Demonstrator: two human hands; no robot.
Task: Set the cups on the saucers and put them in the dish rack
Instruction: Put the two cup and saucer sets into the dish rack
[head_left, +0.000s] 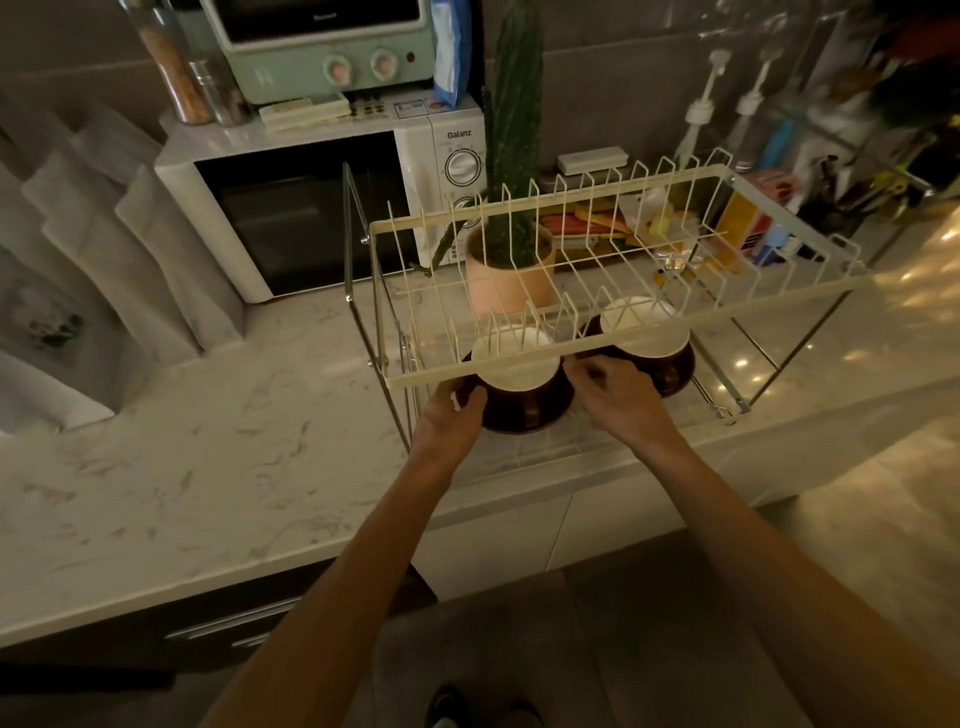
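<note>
Two dark brown cups with cream insides stand on dark saucers under the upper tier of a cream wire dish rack (623, 332). The left cup (517, 371) sits on its saucer (524, 415), which both hands hold. My left hand (452, 415) grips the saucer's left rim. My right hand (608, 389) pinches its right rim. The right cup (644, 332) rests on its saucer (675, 374) on the rack's lower tier, just past my right hand. The rack's front bar hides part of both cups.
A pink pot with a tall cactus (511, 280) stands behind the rack. A white microwave (322, 208) with a green toaster oven (322, 47) on top sits at the back left. Sponges and bottles (727, 218) crowd the back right. Marble counter (182, 467) spreads to the left.
</note>
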